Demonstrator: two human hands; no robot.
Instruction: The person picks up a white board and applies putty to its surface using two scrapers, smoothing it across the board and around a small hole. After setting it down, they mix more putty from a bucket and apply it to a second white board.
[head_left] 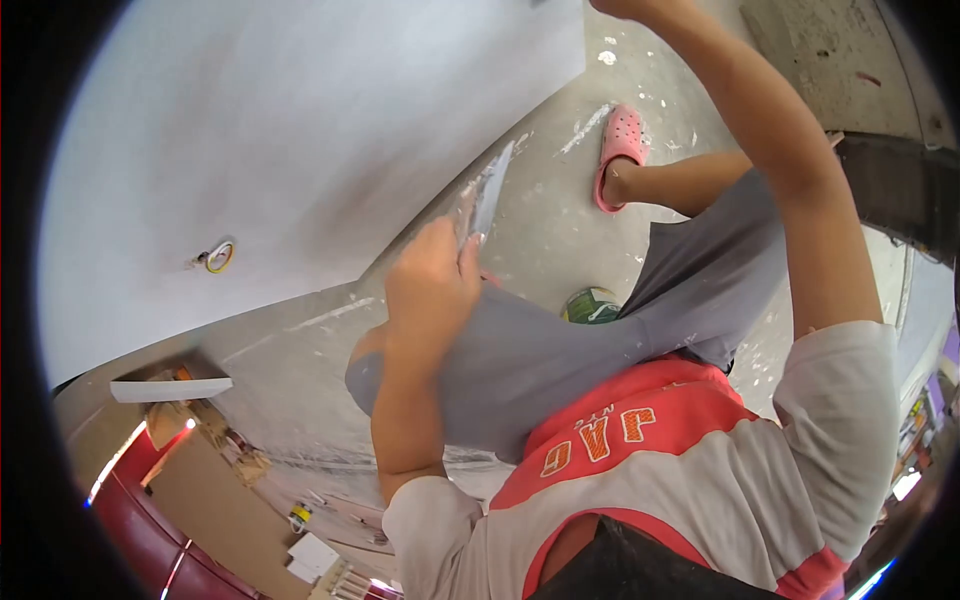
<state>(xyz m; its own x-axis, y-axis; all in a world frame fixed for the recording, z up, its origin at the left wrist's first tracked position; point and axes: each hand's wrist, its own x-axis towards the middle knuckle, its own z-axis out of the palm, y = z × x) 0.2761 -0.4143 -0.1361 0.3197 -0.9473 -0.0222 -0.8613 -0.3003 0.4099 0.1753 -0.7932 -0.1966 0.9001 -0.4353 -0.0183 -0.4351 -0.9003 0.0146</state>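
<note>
My left hand [432, 275] is closed around a putty knife [487, 195], held over my bent knee. Its blade is seen nearly edge-on, points up and away, and looks smeared with pale filler. My right arm reaches out to the top of the view, where my right hand [625, 6] is mostly cut off by the frame edge. Its fingers are hidden. A small dark thing [540, 3] shows at the top edge to the left of that hand, against the white wall [300, 120]; what it is I cannot make out.
Coiled wires [217, 256] stick out of the wall. A green can [592, 304] stands on the spattered floor [545, 180] by my legs. My foot wears a pink clog [622, 150]. A white board [171, 389] and a dark red surface [150, 530] are at lower left.
</note>
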